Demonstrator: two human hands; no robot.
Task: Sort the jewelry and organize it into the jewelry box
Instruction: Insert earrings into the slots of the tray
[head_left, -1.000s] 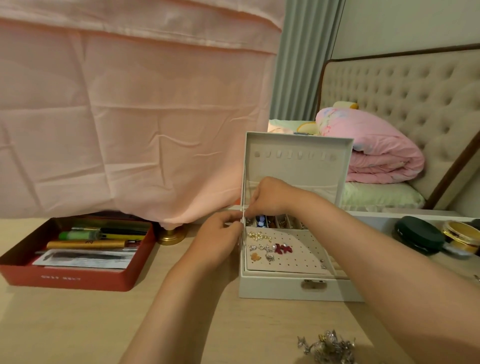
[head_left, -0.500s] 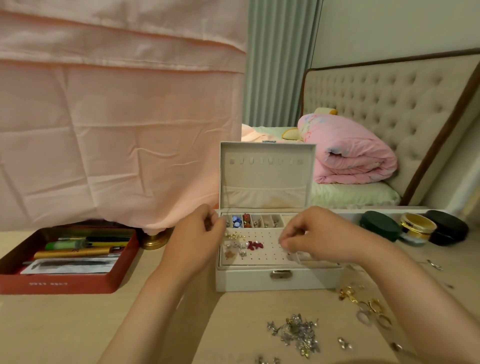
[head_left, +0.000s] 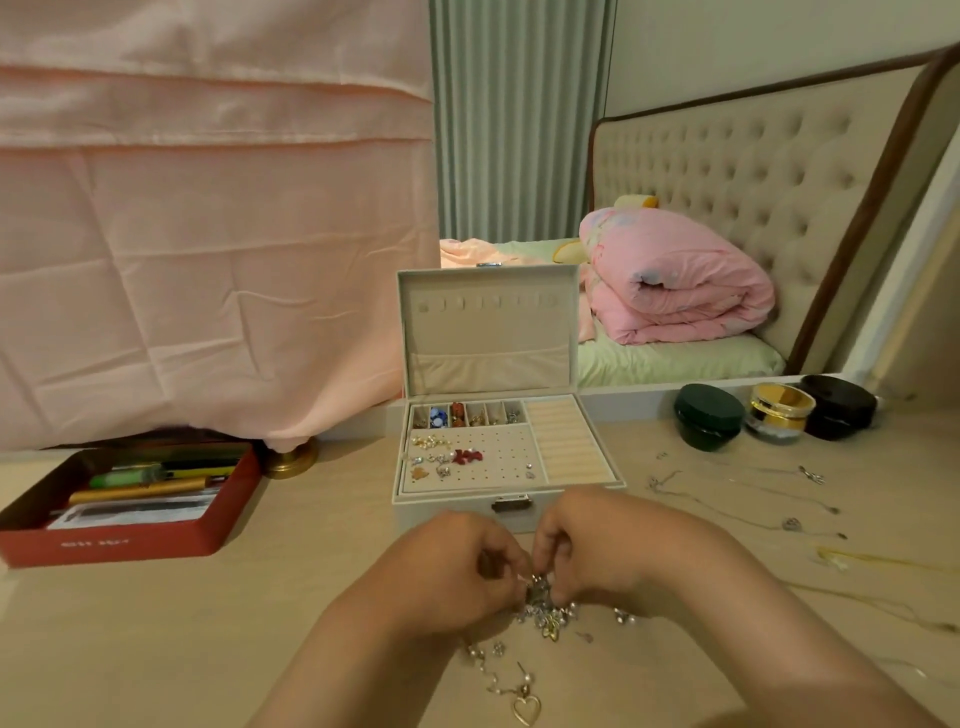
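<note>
The cream jewelry box (head_left: 571, 493) stands open on the table, lid upright, with several earrings pinned on its perforated pad and beads in its small back compartments. In front of it lies a tangled pile of silver and gold jewelry (head_left: 550, 618). My left hand (head_left: 457, 566) and my right hand (head_left: 597, 556) meet over the pile, fingers curled, both pinching a small dark piece at its top. A pearl chain with a gold heart pendant (head_left: 525, 707) trails toward me.
Thin necklaces (head_left: 737, 499) lie spread on the table to the right. Three round jars (head_left: 709, 423) stand at the back right. A red tray (head_left: 124, 540) of pens sits at the left, next to a brass lamp base (head_left: 291, 460) under pink cloth.
Both hands have left the box and come down toward me onto the jewelry pile, where they now pinch a piece. The camera has tilted down.
</note>
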